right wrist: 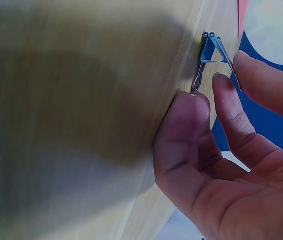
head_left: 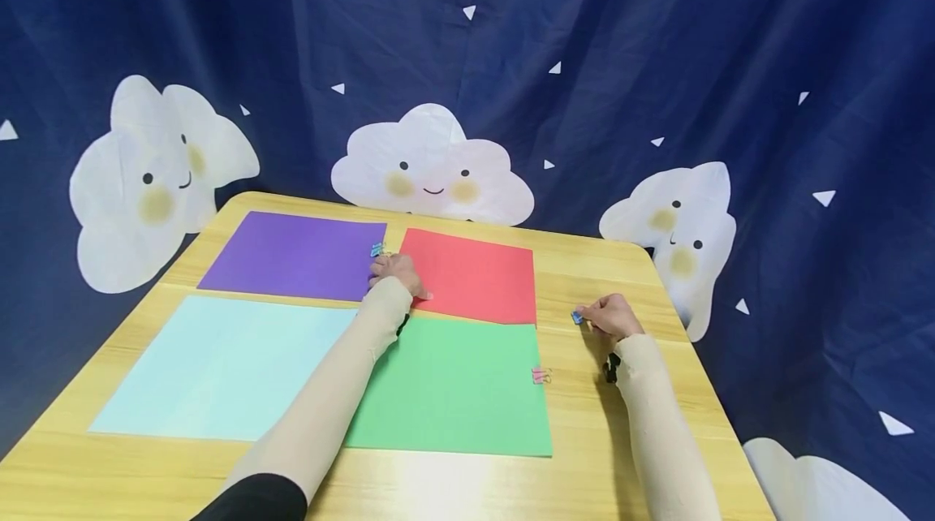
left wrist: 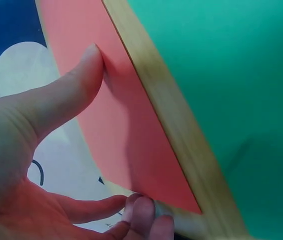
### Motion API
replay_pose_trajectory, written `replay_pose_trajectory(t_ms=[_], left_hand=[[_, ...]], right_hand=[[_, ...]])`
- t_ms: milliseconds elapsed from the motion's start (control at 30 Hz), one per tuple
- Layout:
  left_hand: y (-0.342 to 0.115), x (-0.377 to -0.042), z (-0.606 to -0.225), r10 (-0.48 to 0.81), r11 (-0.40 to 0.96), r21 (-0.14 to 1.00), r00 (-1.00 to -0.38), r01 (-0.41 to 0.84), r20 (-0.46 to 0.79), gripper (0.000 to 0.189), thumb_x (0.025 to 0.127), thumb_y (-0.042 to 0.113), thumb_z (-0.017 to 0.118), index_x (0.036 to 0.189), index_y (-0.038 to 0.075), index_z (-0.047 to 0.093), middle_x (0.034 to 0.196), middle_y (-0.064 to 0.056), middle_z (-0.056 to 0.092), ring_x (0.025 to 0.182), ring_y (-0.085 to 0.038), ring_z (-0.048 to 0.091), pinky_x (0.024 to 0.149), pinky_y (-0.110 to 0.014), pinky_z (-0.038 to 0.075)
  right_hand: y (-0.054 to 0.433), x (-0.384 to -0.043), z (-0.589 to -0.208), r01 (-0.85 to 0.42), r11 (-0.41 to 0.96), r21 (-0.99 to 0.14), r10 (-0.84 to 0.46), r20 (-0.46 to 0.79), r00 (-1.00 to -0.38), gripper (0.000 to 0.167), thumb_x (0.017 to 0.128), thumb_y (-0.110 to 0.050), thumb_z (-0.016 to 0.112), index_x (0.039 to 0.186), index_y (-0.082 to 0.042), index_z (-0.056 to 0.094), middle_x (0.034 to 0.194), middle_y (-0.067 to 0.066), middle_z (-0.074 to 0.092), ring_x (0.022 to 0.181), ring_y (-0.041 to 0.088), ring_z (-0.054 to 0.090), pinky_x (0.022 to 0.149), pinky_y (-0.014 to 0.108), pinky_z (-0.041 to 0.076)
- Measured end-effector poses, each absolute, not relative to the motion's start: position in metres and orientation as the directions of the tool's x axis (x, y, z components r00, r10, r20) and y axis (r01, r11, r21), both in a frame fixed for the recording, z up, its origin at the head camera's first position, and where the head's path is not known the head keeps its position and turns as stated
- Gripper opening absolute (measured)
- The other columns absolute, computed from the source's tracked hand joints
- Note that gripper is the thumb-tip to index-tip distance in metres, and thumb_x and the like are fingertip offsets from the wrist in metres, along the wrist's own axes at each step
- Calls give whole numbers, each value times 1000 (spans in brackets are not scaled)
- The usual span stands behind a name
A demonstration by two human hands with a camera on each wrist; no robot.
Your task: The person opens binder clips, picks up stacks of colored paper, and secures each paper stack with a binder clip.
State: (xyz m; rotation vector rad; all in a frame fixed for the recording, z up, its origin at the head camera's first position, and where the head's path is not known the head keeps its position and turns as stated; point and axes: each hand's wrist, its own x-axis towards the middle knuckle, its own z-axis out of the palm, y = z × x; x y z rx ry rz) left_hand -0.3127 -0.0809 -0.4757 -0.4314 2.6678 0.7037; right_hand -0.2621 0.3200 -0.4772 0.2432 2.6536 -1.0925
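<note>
My left hand [head_left: 395, 269] rests at the left edge of a red paper sheet [head_left: 475, 273]. In the left wrist view its thumb touches the sheet's face, while the other fingers lie by the sheet's short edge. Over bare wood to the right, my right hand [head_left: 613, 316] pinches a small blue binder clip [right wrist: 209, 49] by its wire handles, thumb on one and fingers on the other. A second blue binder clip [head_left: 376, 250] sits on the right edge of a purple sheet [head_left: 292, 255], just beyond the left hand.
A pink binder clip [head_left: 540, 376] sits at the right edge of a green sheet [head_left: 453, 383]. The light blue sheet [head_left: 219, 367] lies front left, partly covered by the left forearm. A dark blue curtain [head_left: 584, 10] with clouds hangs behind the wooden table [head_left: 584, 440].
</note>
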Motion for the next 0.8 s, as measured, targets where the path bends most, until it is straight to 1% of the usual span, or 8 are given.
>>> replay_pose_trajectory(t_ms=[67,167,267,367,467,567,667,800], left_hand=[[-81,-316,-477,-208,832,405,-889,-380,-407,103,80,38,91,154,-8,37,162,-42,15,150,-57,20,116,-70,37],[-83,-312,-475,-209,826,410,-886,-386,-413,108,79,41,91,154,-9,33,161,-41,20,149,-57,25,118,-68,36],[-86,-303,-470,-183,847,402,-902,-347,-391,110,80,44,89,155,-11,30,160,-38,26,148,-55,28,120,-65,34],[-89,-300,-467,-155,876,373,-910,-306,-385,111,84,46,85,157,-11,25,164,-35,24,153,-54,24,126,-63,29],[-87,-304,-468,-161,877,363,-905,-315,-394,111,84,44,85,158,-10,23,166,-34,21,155,-53,19,129,-60,24],[-83,-308,-468,-197,827,423,-896,-370,-399,116,82,38,89,159,-11,16,164,-37,19,153,-53,21,128,-61,26],[-82,-307,-469,-209,780,485,-895,-396,-395,121,78,34,92,157,-11,12,159,-37,27,149,-52,31,124,-63,33],[-93,-303,-472,-132,764,548,-914,-340,-384,115,82,31,88,156,-14,12,158,-35,33,145,-50,40,120,-61,40]], right_hand=[[320,-261,-476,244,704,-667,52,-295,-954,35,101,-28,67,83,2,68,55,0,57,49,11,46,50,26,41],[320,-260,-474,244,701,-670,52,-294,-955,35,101,-28,67,87,3,69,58,0,59,51,11,48,53,27,44],[321,-259,-475,250,695,-675,55,-296,-953,34,101,-28,67,89,3,69,59,0,60,52,11,49,54,27,45],[321,-259,-475,243,691,-681,44,-297,-954,34,101,-28,67,88,3,68,57,0,58,50,11,47,53,27,44],[321,-260,-475,243,678,-694,45,-290,-956,33,101,-26,67,88,4,68,57,-1,57,50,11,47,53,26,43],[321,-260,-474,241,668,-704,47,-283,-958,31,101,-25,68,89,5,68,57,-1,56,51,11,47,54,26,43],[321,-259,-474,239,665,-708,47,-280,-959,31,101,-24,68,89,5,68,58,-1,56,52,12,48,56,27,44],[320,-257,-475,258,649,-716,54,-294,-954,30,101,-24,68,91,4,69,62,0,59,55,12,50,60,27,46]])
